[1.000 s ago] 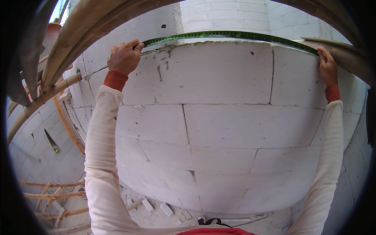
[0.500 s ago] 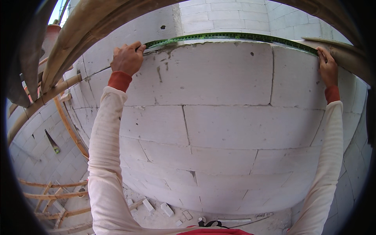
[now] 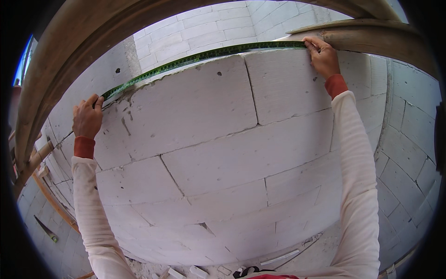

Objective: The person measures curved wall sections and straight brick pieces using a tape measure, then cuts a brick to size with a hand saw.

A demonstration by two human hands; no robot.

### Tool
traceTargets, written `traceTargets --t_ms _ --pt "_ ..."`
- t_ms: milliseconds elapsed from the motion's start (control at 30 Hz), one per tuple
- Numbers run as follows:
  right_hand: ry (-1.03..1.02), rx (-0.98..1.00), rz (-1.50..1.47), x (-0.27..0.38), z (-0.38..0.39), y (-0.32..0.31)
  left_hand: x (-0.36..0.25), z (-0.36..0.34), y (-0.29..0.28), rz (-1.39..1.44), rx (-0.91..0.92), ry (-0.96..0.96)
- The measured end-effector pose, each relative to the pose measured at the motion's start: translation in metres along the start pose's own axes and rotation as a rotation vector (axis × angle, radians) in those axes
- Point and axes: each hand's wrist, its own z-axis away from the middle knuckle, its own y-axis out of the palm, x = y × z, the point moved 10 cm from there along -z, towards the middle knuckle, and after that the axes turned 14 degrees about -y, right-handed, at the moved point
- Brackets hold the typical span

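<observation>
A green measuring tape (image 3: 200, 56) with dark markings stretches along the top edge of a wall of pale blocks (image 3: 195, 102). At its left end my left hand (image 3: 87, 118) is closed, pinching the tape beside the wall's top edge. My right hand (image 3: 324, 58) has its fingers closed on the other end, close to a wooden pole (image 3: 357, 37). Both arms reach forward, raised, in long pale sleeves with red cuffs. Thin joints and small pits show in the wall face below the tape.
A thick brown pole (image 3: 69, 51) arches across the upper left. A handsaw (image 3: 45, 229) lies or hangs against blocks at the lower left. Block offcuts (image 3: 199, 271) are on the floor at the wall's foot. Another block wall (image 3: 409, 135) stands at the right.
The view has turned rightward, so the wall, tape and both hands appear farther left and tilted. Both hands still hold the tape's ends.
</observation>
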Motion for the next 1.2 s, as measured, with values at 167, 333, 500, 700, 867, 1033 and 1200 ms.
traceTargets --t_ms 167,333,500,700,867,1033,1200 --pt "-0.063 0.001 0.012 0.014 -0.002 0.005 0.020 -0.011 -0.002 -0.006 -0.015 -0.004" --pt "-0.181 -0.039 -0.043 0.018 -0.007 0.011 0.029 -0.017 0.001 -0.036 -0.017 0.008" --pt "-0.062 0.072 -0.058 0.009 -0.010 0.009 0.019 -0.012 0.004 -0.019 0.037 -0.002" --pt "0.103 0.240 -0.199 0.014 -0.009 0.041 0.044 -0.024 0.000 -0.015 0.074 0.046" --pt "0.100 0.229 -0.151 -0.033 -0.015 0.006 0.000 -0.013 -0.004 0.032 0.064 -0.034" --pt "0.085 0.226 -0.182 -0.025 -0.014 0.031 0.029 -0.011 -0.006 0.007 0.083 -0.074" --pt "0.073 0.211 -0.181 -0.024 -0.018 0.030 0.028 -0.012 -0.006 -0.018 0.058 -0.063"
